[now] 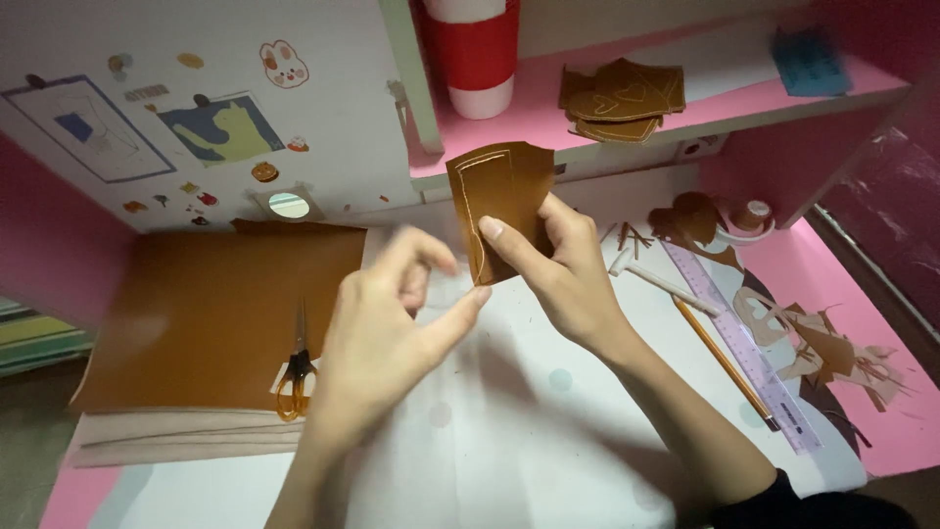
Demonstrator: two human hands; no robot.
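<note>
The small brown leather piece (499, 201) is held up above the middle of the counter (548, 431), a pale stitch line tracing its edge. The right hand (573, 279) has its grip closed on the piece's lower right side, thumb across the front. The left hand (387, 338) is just beside it, fingers loosely curled, holding nothing visible. Steady, even tension would keep the seam flat. Scissors (294, 377) lie on the brown sheet (211, 313) at left; a ruler (739, 343) and pencil (720, 358) at right.

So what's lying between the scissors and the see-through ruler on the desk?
In the head view, both hands sit between them: the left hand beside the scissors, the right hand holding a brown leather piece, nearer the ruler. White paper lies underneath.
</note>
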